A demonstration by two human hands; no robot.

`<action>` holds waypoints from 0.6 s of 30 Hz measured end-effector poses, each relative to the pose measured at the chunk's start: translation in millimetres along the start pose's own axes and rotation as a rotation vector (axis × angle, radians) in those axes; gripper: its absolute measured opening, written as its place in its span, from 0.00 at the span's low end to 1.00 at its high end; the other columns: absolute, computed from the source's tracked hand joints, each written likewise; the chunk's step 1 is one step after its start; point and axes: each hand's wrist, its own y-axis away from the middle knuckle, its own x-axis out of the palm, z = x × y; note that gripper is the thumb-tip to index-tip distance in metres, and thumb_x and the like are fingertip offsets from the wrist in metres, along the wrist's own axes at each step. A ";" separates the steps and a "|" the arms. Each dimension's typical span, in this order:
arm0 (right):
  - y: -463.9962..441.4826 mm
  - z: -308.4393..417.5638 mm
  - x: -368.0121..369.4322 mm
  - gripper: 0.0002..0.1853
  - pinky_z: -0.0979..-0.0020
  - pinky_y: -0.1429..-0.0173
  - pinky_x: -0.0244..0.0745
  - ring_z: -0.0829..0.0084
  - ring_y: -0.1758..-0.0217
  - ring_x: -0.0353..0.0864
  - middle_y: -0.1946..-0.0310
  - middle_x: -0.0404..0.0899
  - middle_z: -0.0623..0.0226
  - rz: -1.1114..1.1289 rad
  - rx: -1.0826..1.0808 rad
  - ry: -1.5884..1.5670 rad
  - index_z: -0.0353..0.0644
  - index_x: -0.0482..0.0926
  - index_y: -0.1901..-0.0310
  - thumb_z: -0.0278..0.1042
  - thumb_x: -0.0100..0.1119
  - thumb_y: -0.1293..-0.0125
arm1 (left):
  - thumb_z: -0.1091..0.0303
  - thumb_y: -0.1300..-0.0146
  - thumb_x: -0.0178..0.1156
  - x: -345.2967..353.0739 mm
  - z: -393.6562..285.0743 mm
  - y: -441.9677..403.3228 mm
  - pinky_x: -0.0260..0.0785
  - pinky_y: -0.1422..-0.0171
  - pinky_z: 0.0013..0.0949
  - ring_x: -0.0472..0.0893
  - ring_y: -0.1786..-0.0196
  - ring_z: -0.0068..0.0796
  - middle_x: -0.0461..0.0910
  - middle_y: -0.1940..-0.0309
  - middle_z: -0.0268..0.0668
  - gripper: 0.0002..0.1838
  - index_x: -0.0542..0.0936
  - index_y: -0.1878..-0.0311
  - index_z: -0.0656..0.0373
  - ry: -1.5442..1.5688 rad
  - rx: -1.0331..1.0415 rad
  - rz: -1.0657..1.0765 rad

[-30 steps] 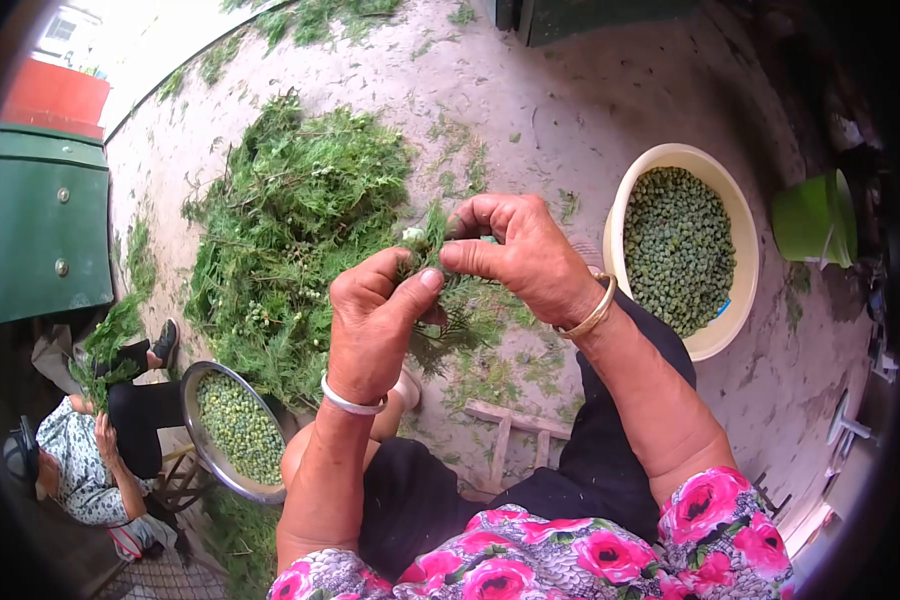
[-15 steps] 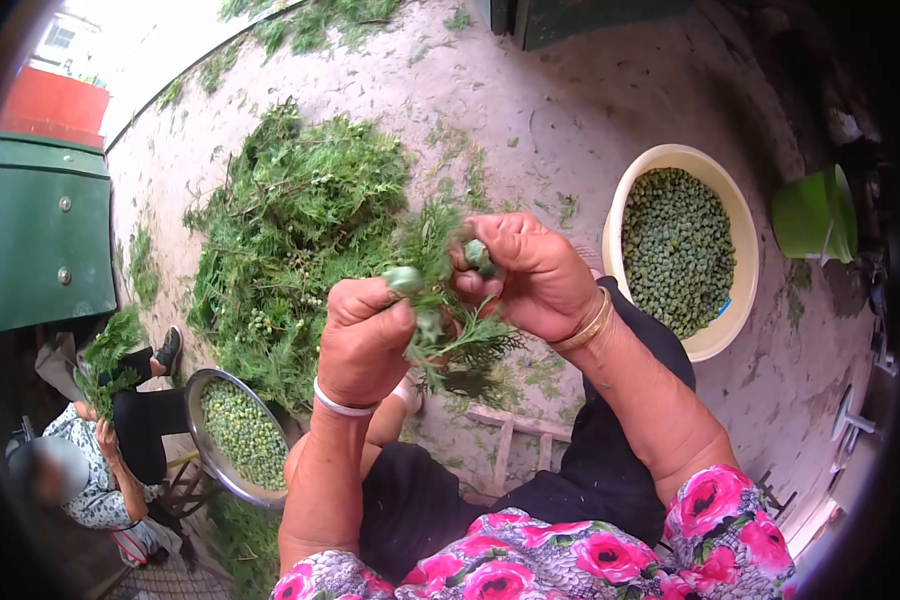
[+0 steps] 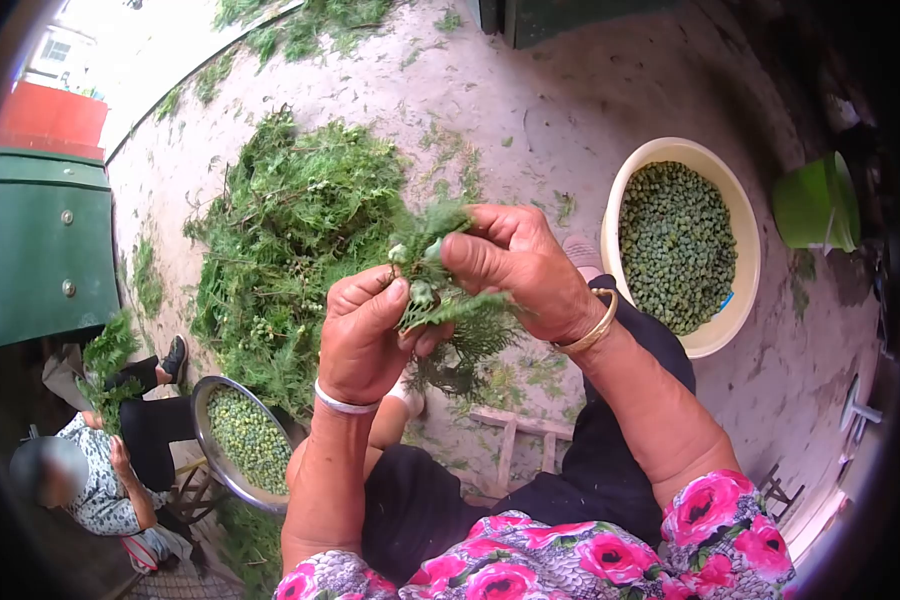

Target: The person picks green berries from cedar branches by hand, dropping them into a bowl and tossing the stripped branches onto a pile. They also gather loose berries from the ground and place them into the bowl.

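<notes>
In the head view, the left hand (image 3: 365, 325) clamps a feathery green evergreen sprig (image 3: 460, 308) between thumb and fingers, in front of the person. The right hand (image 3: 520, 270) is bent against its upper part, thumb and forefinger beside a small pale-green cone (image 3: 434, 250); blur and overlapping fingers hide whether they grip it. The hands are close together, their lower fingers partly covered. Beyond lies a loose heap of green branches (image 3: 290, 240), partly hidden by the left hand. The round cream plastic tub (image 3: 747, 250) of green cones shows whole rightward; a knee partly covers the shiny metal basin (image 3: 202, 420).
</notes>
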 end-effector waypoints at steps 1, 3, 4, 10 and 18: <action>-1.1 -4.0 -2.3 0.14 0.77 0.65 0.71 0.86 0.70 0.72 0.74 0.80 0.75 0.000 0.000 0.000 0.34 0.82 0.63 0.39 0.66 0.39 | 0.69 0.34 0.56 1.3 0.2 -0.9 0.68 0.77 0.28 0.70 0.82 0.20 0.77 0.77 0.38 0.09 0.77 0.63 0.66 -0.052 0.018 -0.066; -4.0 -13.6 -8.0 0.11 0.77 0.67 0.70 0.87 0.71 0.70 0.74 0.79 0.75 -0.037 -0.027 0.171 0.33 0.82 0.66 0.34 0.66 0.41 | 0.70 0.35 0.56 0.4 1.7 -2.2 0.69 0.75 0.29 0.70 0.81 0.20 0.77 0.77 0.36 0.08 0.78 0.64 0.67 -0.077 0.010 -0.058; -3.8 -13.0 -4.2 0.08 0.76 0.70 0.68 0.87 0.73 0.68 0.78 0.77 0.75 -0.088 -0.046 0.182 0.33 0.81 0.69 0.30 0.64 0.43 | 0.70 0.35 0.57 2.6 2.0 -2.0 0.70 0.74 0.28 0.71 0.81 0.20 0.77 0.76 0.37 0.09 0.77 0.64 0.68 -0.190 0.007 -0.088; -6.0 -16.0 -11.9 0.04 0.75 0.73 0.65 0.86 0.77 0.67 0.82 0.74 0.74 -0.124 -0.187 0.523 0.31 0.80 0.71 0.24 0.62 0.46 | 0.74 0.37 0.59 3.7 5.8 -0.7 0.70 0.72 0.24 0.75 0.77 0.20 0.80 0.73 0.36 0.07 0.79 0.64 0.70 -0.514 0.050 -0.186; -17.1 -20.5 -28.6 0.05 0.81 0.74 0.61 0.87 0.76 0.65 0.75 0.75 0.69 -0.450 0.024 -0.002 0.32 0.77 0.69 0.24 0.55 0.37 | 0.75 0.39 0.59 14.0 -2.5 -0.7 0.65 0.74 0.21 0.68 0.78 0.12 0.72 0.82 0.26 0.07 0.79 0.72 0.67 -0.847 0.120 -0.214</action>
